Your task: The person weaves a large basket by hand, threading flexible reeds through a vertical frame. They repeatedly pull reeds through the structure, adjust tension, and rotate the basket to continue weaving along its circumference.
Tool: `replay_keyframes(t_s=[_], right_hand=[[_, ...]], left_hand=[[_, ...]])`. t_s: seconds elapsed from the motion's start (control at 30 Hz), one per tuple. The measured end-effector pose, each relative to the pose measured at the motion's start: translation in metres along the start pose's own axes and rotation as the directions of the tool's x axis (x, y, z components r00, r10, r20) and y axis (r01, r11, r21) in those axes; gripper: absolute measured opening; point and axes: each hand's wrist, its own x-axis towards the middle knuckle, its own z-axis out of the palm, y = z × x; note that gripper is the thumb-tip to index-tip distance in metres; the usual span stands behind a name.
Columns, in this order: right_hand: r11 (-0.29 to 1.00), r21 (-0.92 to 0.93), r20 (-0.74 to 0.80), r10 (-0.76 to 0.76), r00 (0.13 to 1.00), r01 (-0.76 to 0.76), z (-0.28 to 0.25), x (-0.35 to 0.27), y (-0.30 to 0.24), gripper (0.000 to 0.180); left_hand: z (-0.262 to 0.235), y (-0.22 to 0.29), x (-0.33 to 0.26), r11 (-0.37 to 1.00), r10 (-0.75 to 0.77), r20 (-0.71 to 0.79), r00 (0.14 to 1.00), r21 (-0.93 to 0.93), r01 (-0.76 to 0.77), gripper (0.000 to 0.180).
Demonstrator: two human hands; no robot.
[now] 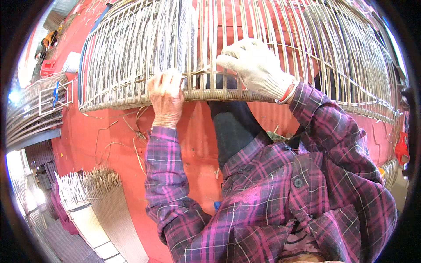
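The bare left hand [165, 97] is curled over the bottom rim of a big cane frame [131, 65], its grip clamped on the rim where the upright canes meet it. Just to its right, the gloved right hand [254, 65] pinches a thin cane strip [206, 72] between thumb and fingers, its grip together on that strip, which runs crosswise between the two hands through the uprights.

The frame lies on its side across the red floor [87, 140], its long axis running left to right, the rim bowed along the near edge and the ribs reaching up and away from the person. Nothing can be seen inside it but the floor through the gaps. Loose cane offcuts [131, 131] lie curled on the floor under the left hand. Lower left, a woven mat [118, 219] with bristling unfinished ends lies well apart.
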Motion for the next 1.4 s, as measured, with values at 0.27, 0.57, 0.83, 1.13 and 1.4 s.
replay_keyframes(t_s=[0.27,0.57,0.83,1.13,1.4], right_hand=[[0.998,0.008,0.015,0.063,0.998,-0.063,0.004,-0.003,-0.024,0.015],[0.981,0.133,0.142,0.12,0.983,-0.139,0.005,-0.017,-0.063,0.046],[0.997,0.061,0.034,0.043,0.998,-0.045,0.0,-0.043,-0.042,0.055],[0.966,0.001,0.084,0.257,0.963,-0.258,-0.015,-0.061,-0.041,0.053],[0.929,0.16,0.012,0.335,0.942,-0.332,0.011,-0.065,-0.048,0.016]], left_hand=[[-0.015,-0.026,0.042,0.995,0.011,0.388,0.922,-0.096,0.028,0.008],[0.039,-0.041,0.08,0.971,-0.164,0.168,0.972,-0.148,0.189,0.017],[0.027,-0.02,0.062,0.999,0.031,-0.059,0.998,-0.026,-0.033,0.031],[-0.028,0.032,-0.003,0.966,0.164,0.325,0.932,-0.246,-0.084,0.046],[-0.001,0.026,-0.033,0.979,0.197,0.31,0.93,-0.019,-0.201,0.048]])
